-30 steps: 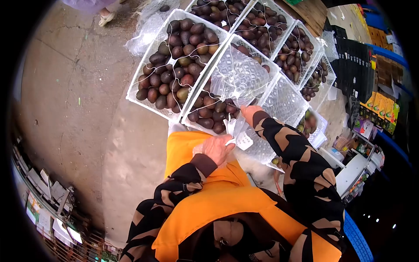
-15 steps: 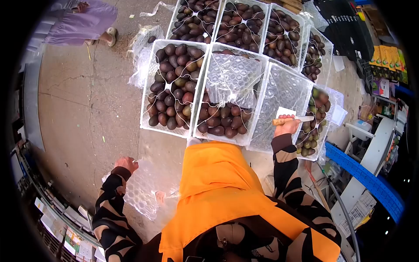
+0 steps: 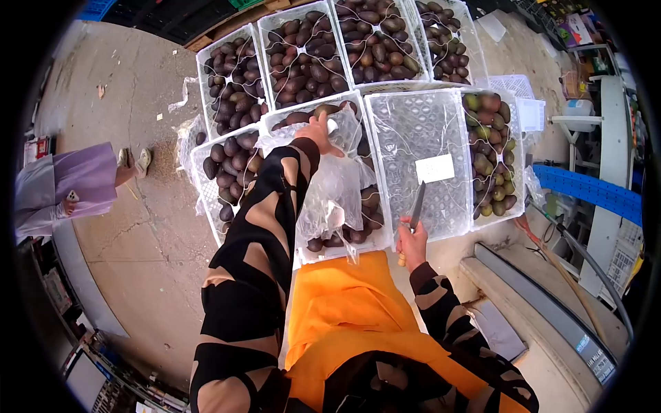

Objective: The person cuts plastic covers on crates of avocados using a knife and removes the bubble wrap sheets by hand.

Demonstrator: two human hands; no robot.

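Note:
My left hand [image 3: 318,138] is over the middle front crate [image 3: 385,230], thumb spread from the fingers, with crumpled clear bubble wrap [image 3: 334,189] in its grip. That plastic hangs over the dark avocados [image 3: 372,199] in the crate and carries a small pinkish label. In my right hand [image 3: 412,244] is a knife [image 3: 418,204] with a wooden handle, its blade pointing away from me. The knife tip is just below a white card [image 3: 435,168], which lies on the bubble wrap covering the crate [image 3: 420,124] to the right.
Several white crates of avocados, tied with string, stand behind. A crate of greener avocados [image 3: 492,158] is at the right. Beyond it are a blue perforated strip [image 3: 585,193] and a hose [image 3: 585,251]. On the left a person in a purple garment [image 3: 86,179] stands on the concrete floor.
My left hand has come from the lower left up onto the middle crate, bringing the bubble wrap. My right hand has moved left and closer to me, and the knife now points away. The view has shifted.

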